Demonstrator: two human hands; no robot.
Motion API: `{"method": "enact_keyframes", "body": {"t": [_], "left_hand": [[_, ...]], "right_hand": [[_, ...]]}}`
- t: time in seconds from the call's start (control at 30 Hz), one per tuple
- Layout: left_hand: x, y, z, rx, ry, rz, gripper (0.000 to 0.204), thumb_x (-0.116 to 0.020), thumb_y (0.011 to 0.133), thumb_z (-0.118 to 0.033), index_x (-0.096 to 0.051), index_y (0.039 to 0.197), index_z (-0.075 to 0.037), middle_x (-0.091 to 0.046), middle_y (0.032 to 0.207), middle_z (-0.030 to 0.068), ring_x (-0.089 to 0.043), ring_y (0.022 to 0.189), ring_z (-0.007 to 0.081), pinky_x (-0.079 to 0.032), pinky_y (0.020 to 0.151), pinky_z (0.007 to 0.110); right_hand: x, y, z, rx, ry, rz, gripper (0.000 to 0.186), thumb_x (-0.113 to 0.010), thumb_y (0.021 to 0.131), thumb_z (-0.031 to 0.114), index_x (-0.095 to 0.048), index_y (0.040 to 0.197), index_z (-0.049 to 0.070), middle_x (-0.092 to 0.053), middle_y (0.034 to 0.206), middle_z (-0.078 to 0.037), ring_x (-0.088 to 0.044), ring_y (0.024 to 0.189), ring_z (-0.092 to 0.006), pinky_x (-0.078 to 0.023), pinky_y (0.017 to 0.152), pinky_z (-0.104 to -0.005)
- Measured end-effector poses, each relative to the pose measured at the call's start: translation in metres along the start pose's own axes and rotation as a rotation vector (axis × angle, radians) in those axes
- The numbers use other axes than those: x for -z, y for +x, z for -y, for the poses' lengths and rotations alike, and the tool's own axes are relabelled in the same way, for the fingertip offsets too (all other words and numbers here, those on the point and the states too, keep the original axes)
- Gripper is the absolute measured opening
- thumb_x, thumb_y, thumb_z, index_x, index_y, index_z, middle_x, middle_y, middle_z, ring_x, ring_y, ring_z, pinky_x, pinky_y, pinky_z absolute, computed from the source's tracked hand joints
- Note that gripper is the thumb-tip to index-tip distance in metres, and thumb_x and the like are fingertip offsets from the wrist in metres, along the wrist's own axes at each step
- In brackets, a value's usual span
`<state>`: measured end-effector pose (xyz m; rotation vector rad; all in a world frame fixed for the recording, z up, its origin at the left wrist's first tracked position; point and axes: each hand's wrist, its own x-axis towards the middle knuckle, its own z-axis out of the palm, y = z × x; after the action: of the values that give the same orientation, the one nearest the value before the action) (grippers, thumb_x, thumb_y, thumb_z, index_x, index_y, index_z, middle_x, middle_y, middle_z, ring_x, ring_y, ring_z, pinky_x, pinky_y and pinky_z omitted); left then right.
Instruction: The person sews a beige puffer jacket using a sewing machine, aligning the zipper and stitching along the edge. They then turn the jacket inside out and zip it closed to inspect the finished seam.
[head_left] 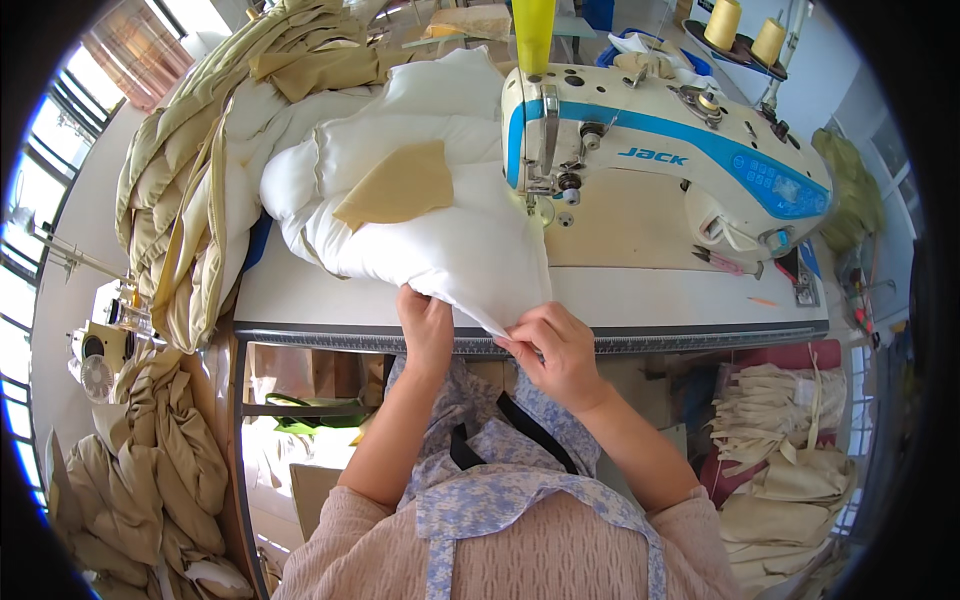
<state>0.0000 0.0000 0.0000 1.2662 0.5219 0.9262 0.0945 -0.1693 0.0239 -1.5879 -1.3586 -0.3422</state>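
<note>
A white padded fabric piece (400, 240) with a tan fabric patch (395, 182) on it lies across the sewing table (640, 300), its right side reaching under the needle area of a white-and-blue sewing machine (610, 125). My left hand (425, 335) is closed on the front edge of the padded piece, fingertips partly hidden by it. My right hand (550, 355) pinches the same edge farther right, at its corner above the ruler strip along the table's front.
Piled beige quilted fabric (170, 230) fills the left; more hangs below (160, 470). Scissors (725, 262) and a pencil (760, 300) lie right of the machine. Thread cones (720, 25) stand behind it. Bundled beige fabric (770, 420) sits below the table at right.
</note>
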Motion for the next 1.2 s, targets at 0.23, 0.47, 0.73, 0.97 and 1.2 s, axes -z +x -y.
{"method": "enact_keyframes", "body": {"t": [0.23, 0.47, 0.73, 0.97, 1.2], "left_hand": [[0.009, -0.008, 0.0, 0.257, -0.267, 0.011, 0.034, -0.059, 0.1, -0.017, -0.054, 0.129, -0.001, -0.064, 0.119, 0.0076, -0.064, 0.103, 0.0182, -0.054, 0.086, 0.035], [0.004, 0.031, -0.012, 0.359, 0.157, 0.484, 0.042, -0.057, 0.1, -0.023, -0.053, 0.136, -0.003, -0.061, 0.129, 0.0081, -0.057, 0.119, 0.0179, -0.047, 0.099, 0.033], [-0.015, 0.072, -0.004, -0.039, 0.77, 1.063, 0.044, -0.058, 0.099, -0.027, -0.053, 0.138, -0.006, -0.058, 0.135, 0.0088, -0.052, 0.126, 0.0194, -0.043, 0.105, 0.036], [-0.027, 0.09, 0.023, -0.098, 0.787, 1.009, 0.045, -0.058, 0.099, -0.027, -0.052, 0.139, -0.007, -0.057, 0.137, 0.0091, -0.05, 0.129, 0.0204, -0.041, 0.107, 0.037], [-0.022, 0.08, 0.03, -0.129, 0.781, 0.976, 0.046, -0.058, 0.099, -0.027, -0.05, 0.141, -0.007, -0.056, 0.139, 0.0094, -0.048, 0.132, 0.0215, -0.04, 0.108, 0.037]], "right_hand": [[-0.009, 0.001, 0.0, -0.008, 0.049, -0.007, 0.026, -0.083, 0.074, 0.011, -0.059, 0.082, 0.009, -0.058, 0.079, -0.003, -0.06, 0.069, -0.022, -0.049, 0.057, -0.0337], [-0.008, 0.011, -0.002, 0.025, 0.086, -0.116, 0.024, -0.083, 0.075, 0.01, -0.061, 0.085, 0.009, -0.06, 0.081, -0.003, -0.06, 0.067, -0.0223, -0.049, 0.055, -0.0337], [-0.027, 0.002, -0.001, 0.044, 0.119, -0.036, 0.023, -0.082, 0.076, 0.013, -0.06, 0.083, 0.009, -0.058, 0.08, -0.003, -0.061, 0.068, -0.0219, -0.05, 0.056, -0.0333], [-0.039, -0.014, -0.007, 0.025, 0.068, 0.134, 0.023, -0.08, 0.079, 0.017, -0.061, 0.085, 0.007, -0.059, 0.085, -0.004, -0.062, 0.075, -0.0232, -0.051, 0.066, -0.0359], [-0.036, 0.058, -0.008, -0.299, 0.147, -0.161, 0.042, -0.067, 0.093, 0.02, -0.058, 0.128, 0.0, -0.061, 0.127, -0.02, -0.054, 0.124, -0.0352, -0.045, 0.102, -0.043]]}}
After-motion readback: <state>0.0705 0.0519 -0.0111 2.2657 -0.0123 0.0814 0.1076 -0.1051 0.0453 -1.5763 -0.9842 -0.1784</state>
